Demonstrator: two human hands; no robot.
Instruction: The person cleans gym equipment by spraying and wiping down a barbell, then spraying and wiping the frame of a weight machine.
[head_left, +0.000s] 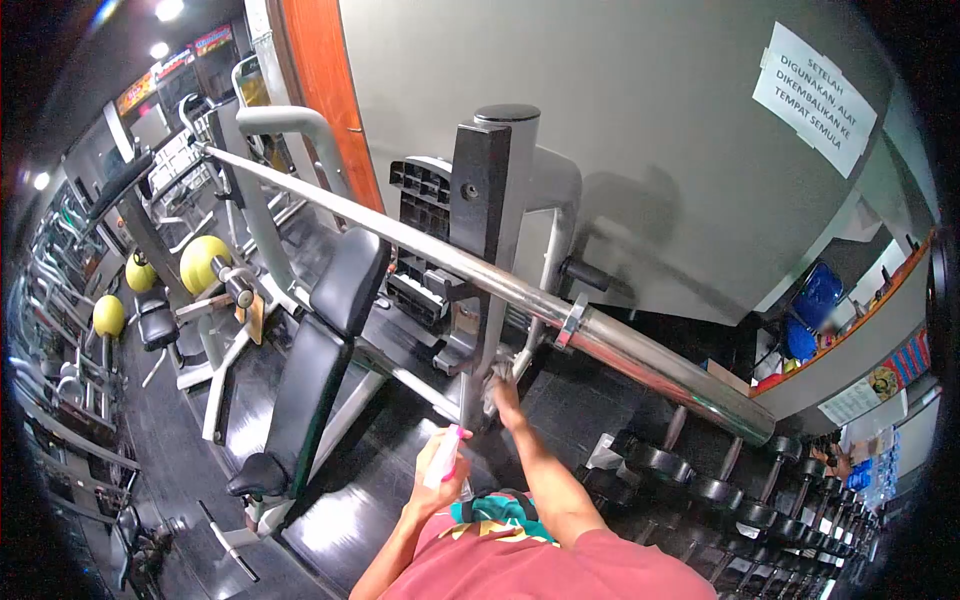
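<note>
My left hand is wrapped round a white spray bottle with pink parts, held low in front of my body. Further forward, my right hand presses a grey cloth against the lower part of the bench-press upright. Motion smears this hand and the cloth a little. Above both hands a long metal barbell runs across the rack. To the left stands the black padded bench on its light grey frame.
Dumbbells fill a rack at the lower right. A grey wall carries a paper sign. Yellow balls and other machines stand at the left. A counter curves along the right side.
</note>
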